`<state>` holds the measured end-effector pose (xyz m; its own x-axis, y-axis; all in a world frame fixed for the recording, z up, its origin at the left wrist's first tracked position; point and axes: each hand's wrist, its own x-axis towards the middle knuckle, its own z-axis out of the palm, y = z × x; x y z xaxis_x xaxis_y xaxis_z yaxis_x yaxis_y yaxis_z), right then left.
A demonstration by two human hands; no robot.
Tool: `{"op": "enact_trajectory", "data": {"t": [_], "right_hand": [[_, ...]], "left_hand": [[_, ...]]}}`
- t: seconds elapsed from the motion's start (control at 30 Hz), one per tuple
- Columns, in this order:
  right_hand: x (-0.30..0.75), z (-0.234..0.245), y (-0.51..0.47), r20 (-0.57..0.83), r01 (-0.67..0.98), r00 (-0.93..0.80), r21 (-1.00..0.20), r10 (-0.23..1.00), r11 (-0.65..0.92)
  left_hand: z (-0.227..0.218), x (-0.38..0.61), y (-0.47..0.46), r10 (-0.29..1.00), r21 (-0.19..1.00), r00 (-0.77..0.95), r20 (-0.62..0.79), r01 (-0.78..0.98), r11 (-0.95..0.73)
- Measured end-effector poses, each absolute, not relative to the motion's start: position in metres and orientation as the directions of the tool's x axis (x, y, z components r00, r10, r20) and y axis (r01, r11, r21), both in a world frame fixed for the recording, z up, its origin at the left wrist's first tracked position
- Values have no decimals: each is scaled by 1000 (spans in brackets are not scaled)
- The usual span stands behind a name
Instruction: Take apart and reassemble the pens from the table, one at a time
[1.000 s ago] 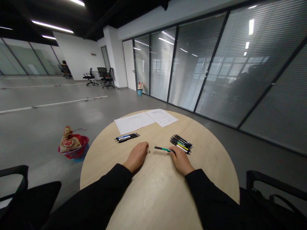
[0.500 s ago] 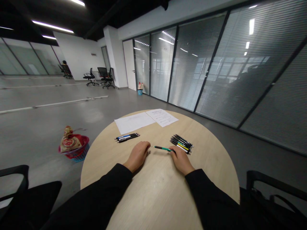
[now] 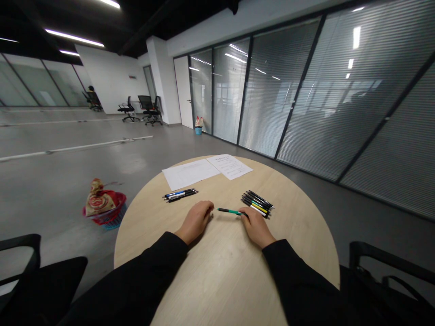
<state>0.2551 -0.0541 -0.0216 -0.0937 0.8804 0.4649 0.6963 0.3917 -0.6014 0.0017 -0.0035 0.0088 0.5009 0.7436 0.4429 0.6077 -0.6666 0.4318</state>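
Green and black, the slim pen (image 3: pixel 228 210) we are holding lies nearly level over the table (image 3: pixel 220 276) at the centre of the frame, its pointed end facing left. Our right hand (image 3: pixel 255 227), right of centre, is closed round the other end, thumb and fingers pinching it while the rest of the fingers curl under, partly out of sight. Our left hand (image 3: pixel 194 221), left of centre, is half curled with the palm down, its fingertips just beside the pen's point; we cannot tell whether they touch it or pinch anything underneath. A small dark speck shows by those fingertips, too tiny for us to name. Above and right of our right hand lies a row of pens (image 3: pixel 260 207) side by side, black for the most part, with yellow, green and white among them; the nearest lie close against our knuckles. Left of centre, past our left hand, we see a smaller group of pens (image 3: pixel 180 194), blue, white and black, well apart from the row. Two sheets of paper (image 3: pixel 190 173) meet at the table's far edge, and a basket (image 3: pixel 114 220) holding a bag (image 3: pixel 101 203) stands on the floor at left.
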Motion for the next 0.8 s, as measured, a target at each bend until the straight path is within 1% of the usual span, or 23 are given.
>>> {"op": "enact_trajectory", "data": {"t": [0.27,0.37,0.53,0.63,0.8], "right_hand": [[254,-21,-55,460,683,-127,-602,879,413],[255,-22,-54,476,677,-114,-605,872,419],[256,-24,-53,478,678,-77,-618,875,397],[256,-24,-53,479,678,-91,-613,873,406],[255,-24,-54,472,688,-112,-598,874,411]], "left_hand": [[6,3,-5,712,498,562,421,513,-699],[9,5,-8,721,520,546,426,505,-689],[11,4,-7,748,499,488,449,557,-663],[13,3,-7,731,490,510,453,543,-682],[17,4,-10,715,512,549,433,503,-696]]}}
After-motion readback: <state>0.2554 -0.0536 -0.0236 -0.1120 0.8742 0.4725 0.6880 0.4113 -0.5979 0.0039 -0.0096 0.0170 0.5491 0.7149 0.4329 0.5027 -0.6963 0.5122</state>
